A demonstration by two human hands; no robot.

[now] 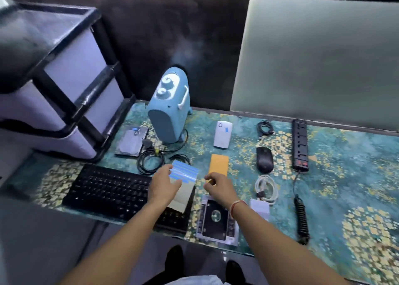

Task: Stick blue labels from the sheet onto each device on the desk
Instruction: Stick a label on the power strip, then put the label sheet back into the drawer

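Note:
My left hand (164,183) holds the sheet of blue labels (185,172) above the right end of the black keyboard (103,187). My right hand (218,185) rests with curled fingers on the near end of the yellow device (218,163); whether a label is under the fingertips is hidden. The white power bank (222,137) carries a small blue label. The hard drive (131,142) has a blue mark on its top. Other devices are the blue heater (169,107), the black mouse (264,159), the black power strip (300,143) and a drive caddy in plastic (218,220).
A drawer unit (64,86) stands at the left. Black cables (151,157) coil behind the keyboard, another black cable (265,127) lies at the back, and a white cable (265,187) and white adapter (260,208) lie right of my right wrist. A frosted panel (319,58) rises behind.

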